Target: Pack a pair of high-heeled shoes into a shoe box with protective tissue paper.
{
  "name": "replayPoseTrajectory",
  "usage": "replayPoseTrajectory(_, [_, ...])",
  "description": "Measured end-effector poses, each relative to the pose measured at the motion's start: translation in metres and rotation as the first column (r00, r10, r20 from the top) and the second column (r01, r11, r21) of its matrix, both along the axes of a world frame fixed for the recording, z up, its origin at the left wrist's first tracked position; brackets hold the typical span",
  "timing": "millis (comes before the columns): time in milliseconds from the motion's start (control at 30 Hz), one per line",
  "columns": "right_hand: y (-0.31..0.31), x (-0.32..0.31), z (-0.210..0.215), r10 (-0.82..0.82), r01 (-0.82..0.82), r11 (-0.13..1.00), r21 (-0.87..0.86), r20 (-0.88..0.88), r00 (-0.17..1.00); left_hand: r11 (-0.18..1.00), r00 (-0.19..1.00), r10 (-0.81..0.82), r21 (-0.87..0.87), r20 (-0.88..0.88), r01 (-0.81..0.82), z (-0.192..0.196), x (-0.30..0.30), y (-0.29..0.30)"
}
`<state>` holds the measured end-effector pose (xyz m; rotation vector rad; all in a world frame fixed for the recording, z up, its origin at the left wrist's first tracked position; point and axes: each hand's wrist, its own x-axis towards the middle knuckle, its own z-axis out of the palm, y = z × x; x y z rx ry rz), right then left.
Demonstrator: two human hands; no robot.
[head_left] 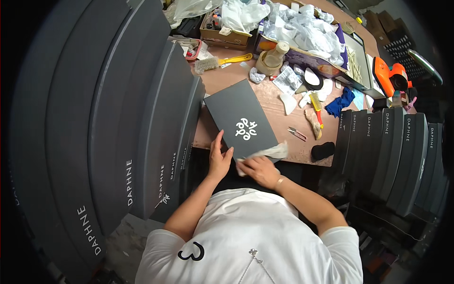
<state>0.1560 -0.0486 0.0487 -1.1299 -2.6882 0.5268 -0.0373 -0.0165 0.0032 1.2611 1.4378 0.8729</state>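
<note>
A dark grey shoebox [222, 106] with a white printed mark on its lid lies turned at an angle on the workbench in front of me. My left hand [220, 158] rests against its near left edge, fingers stretched and the thumb apart. At the near end of the box, my right hand [259, 170] is closed on a crumpled whitish cloth [276, 151]. The cloth lies against the near edge of the lid, and part of it spreads out past the fingers to the right. What my right fingertips do beneath the cloth is hidden.
Tall stacks of dark shoeboxes [127, 94] rise at left, with another row [397, 156] at right. On the bench [279, 123] lie thread snips [297, 134], a yellow-red brush [316, 106], a black pad [323, 151], a blue cloth [340, 102] and a yellow-handled brush [222, 61].
</note>
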Motion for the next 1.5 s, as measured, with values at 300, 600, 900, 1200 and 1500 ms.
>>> replayPoseTrajectory(300, [-0.007,0.017,-0.004,-0.065,0.066,0.998,-0.024,0.048,0.997,0.989,0.972,0.091,-0.134,0.216,-0.063,-0.040,-0.011,0.010])
replayPoseTrajectory(600, [-0.010,0.019,-0.005,-0.071,0.072,0.996,0.051,-0.013,0.997,0.988,0.976,0.096,-0.137,0.197,-0.069,-0.049,-0.013,0.007])
replayPoseTrajectory(900, [-0.004,0.014,-0.008,-0.024,0.026,0.999,0.024,-0.082,0.996,0.987,0.959,0.105,-0.144,0.263,-0.069,-0.039,-0.012,0.008])
replayPoseTrajectory(1200, [0.159,-0.016,0.023,-0.094,0.121,0.989,0.086,-0.262,0.960,0.939,0.917,0.231,-0.322,0.325,-0.122,-0.018,-0.014,0.002])
replayPoseTrajectory(1500, [0.304,-0.029,0.025,-0.232,0.327,0.897,0.298,-0.314,0.921,0.886,0.957,0.075,-0.460,0.280,0.065,-0.027,-0.012,0.004])
